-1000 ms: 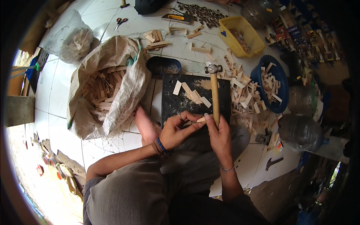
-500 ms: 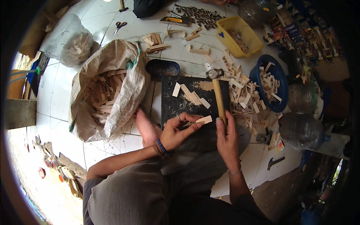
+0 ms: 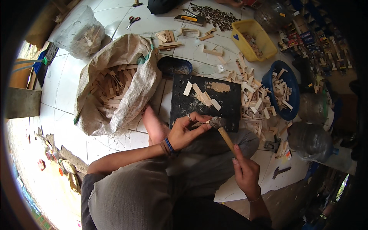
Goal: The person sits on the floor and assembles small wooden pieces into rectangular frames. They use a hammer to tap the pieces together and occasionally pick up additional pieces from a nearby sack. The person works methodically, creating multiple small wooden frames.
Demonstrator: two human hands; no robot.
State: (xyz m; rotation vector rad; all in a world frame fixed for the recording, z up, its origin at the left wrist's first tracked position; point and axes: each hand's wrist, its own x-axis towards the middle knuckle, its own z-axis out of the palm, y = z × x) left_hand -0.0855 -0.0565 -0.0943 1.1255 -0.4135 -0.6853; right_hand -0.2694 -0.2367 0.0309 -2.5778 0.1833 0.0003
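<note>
My left hand (image 3: 183, 132) pinches a small pale wood piece (image 3: 207, 123) between thumb and fingertips, just over the near edge of a black board (image 3: 182, 109). A hammer (image 3: 227, 140) is gripped by its wooden handle in my right hand (image 3: 247, 172). Its metal head is right at the wood piece and covers most of it; whether the two touch I cannot tell. Several flat wood blocks (image 3: 205, 98) lie on the board in a slanting row, beside a light patch of sawdust.
Left of the board stands a woven sack (image 3: 86, 111) full of wood strips. A heap of joined wood pieces (image 3: 255, 101) spreads to the right, beside a blue basin (image 3: 284, 114) and a yellow tub (image 3: 264, 53). A second hammer (image 3: 281, 172) lies at right; scissors (image 3: 132, 22) lie far left.
The hammer head has come down toward me from the board's far right part to the wood piece. My right hand has moved back and right. The whole view has shifted slightly.
</note>
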